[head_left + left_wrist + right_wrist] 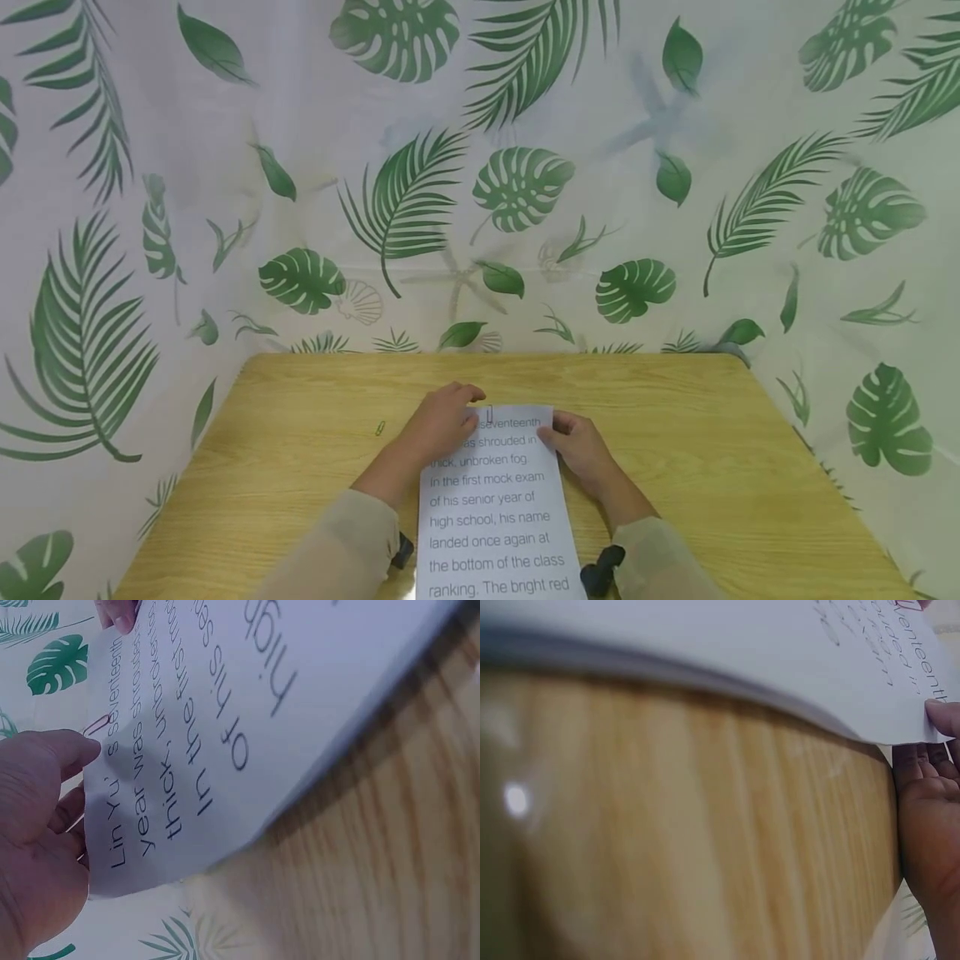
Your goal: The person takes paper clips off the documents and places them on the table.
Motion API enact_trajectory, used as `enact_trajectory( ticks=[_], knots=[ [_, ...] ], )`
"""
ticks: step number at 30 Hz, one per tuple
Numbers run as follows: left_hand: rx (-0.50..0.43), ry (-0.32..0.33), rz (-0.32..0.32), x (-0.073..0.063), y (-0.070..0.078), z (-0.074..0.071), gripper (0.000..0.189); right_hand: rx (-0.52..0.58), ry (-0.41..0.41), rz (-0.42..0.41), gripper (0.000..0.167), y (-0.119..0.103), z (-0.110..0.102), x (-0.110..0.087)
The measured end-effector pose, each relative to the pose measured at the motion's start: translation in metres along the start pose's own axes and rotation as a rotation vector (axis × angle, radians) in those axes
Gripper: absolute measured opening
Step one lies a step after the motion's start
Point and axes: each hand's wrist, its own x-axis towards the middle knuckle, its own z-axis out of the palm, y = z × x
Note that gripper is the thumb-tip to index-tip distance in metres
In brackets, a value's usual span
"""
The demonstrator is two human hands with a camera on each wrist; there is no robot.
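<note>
Printed paper [491, 517] with large text lies raised between both hands. A paper clip [97, 724], reddish in the wrist views, sits on its top edge. My left hand [442, 425] is at the top left of the paper, its thumb beside the clip's outer end and other fingers [71, 810] partly hidden behind the edge. At the top right corner, my right hand [585, 450] pinches the paper, thumb [943, 716] in front and fingers underneath. The lower end of the paper runs out of the head view.
Another paper clip [380, 428], greenish-yellow, lies on the wooden table [300, 467] left of my left hand. Behind the table hangs a white leaf-patterned cloth [525, 275], which also runs along both sides. Dark wrist straps [602, 571] show near the sleeves.
</note>
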Motion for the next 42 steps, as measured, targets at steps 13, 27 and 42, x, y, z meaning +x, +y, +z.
enact_trajectory(
  ticks=[13,27,42],
  knots=[
    [0.007,0.031,0.016,0.004,0.010,0.010,0.035,0.013,-0.014,-0.006,0.038,-0.004,0.000,-0.001],
    [0.003,0.113,0.033,0.005,0.014,0.014,0.026,0.016,-0.008,-0.003,0.038,-0.003,-0.002,0.000],
    [-0.008,0.079,-0.004,0.007,0.014,0.019,0.026,0.052,-0.010,-0.008,0.037,-0.002,-0.002,-0.002]
  ],
)
